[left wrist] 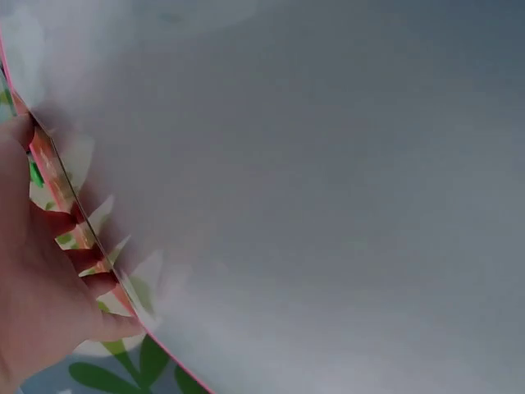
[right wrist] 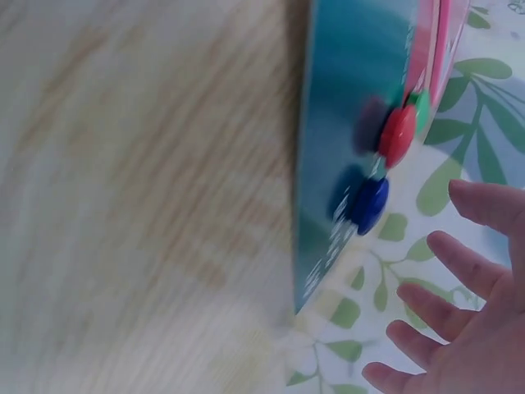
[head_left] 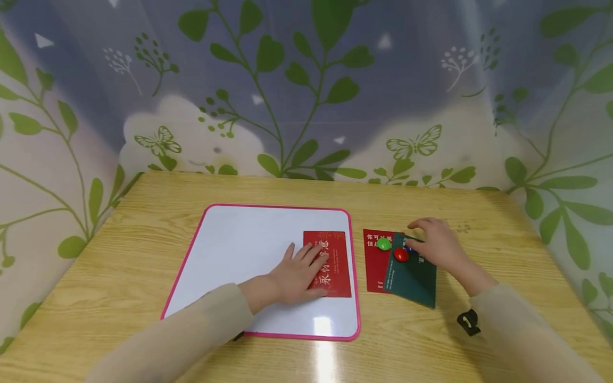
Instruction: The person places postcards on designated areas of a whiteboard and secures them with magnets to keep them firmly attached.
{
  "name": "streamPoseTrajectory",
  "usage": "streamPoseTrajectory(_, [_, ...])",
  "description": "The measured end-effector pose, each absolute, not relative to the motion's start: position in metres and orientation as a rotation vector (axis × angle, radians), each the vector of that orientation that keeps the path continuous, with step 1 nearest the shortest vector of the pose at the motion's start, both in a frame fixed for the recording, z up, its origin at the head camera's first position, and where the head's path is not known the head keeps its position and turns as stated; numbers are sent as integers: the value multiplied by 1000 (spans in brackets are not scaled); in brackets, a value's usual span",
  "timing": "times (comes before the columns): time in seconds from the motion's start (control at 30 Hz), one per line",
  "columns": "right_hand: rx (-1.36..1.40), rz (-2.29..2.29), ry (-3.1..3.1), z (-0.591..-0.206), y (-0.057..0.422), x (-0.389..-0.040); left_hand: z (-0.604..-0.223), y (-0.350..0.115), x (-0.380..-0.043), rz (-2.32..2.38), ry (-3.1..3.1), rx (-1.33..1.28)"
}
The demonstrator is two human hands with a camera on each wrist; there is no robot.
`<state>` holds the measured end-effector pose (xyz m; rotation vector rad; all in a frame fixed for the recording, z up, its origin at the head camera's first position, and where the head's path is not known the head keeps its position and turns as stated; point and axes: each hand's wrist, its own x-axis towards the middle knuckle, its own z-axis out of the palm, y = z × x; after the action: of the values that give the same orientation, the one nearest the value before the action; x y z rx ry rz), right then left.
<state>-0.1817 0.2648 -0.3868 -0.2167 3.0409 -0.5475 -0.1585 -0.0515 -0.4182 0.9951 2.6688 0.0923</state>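
Observation:
My left hand point(head_left: 297, 274) lies spread, fingers straight, on a red card point(head_left: 341, 274) with white Chinese lettering. That card rests on the right part of a pink-rimmed whiteboard point(head_left: 230, 250). Over to the right, my right hand point(head_left: 440, 244) hovers beside a dark green card point(head_left: 414, 282), fingers loosely extended and holding nothing. On the green card sit a red round magnet point(head_left: 401, 255) and a blue round magnet point(right wrist: 370, 205), the one nearest my fingers. Partly under the green card is a second red card point(head_left: 374, 268), with a green round magnet point(head_left: 383, 244) on it.
Everything lies on a wooden table point(head_left: 407, 351). A cloth backdrop point(head_left: 345, 133) printed with leaves and butterflies rises behind its far edge. A small black piece point(head_left: 468, 322) shows by my right sleeve.

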Motion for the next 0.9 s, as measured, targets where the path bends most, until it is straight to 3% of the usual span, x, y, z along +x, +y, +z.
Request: streamPoseTrajectory(0.9, [-170, -341, 3023, -403, 275, -182, -417, -56, -160, 100, 2648, 998])
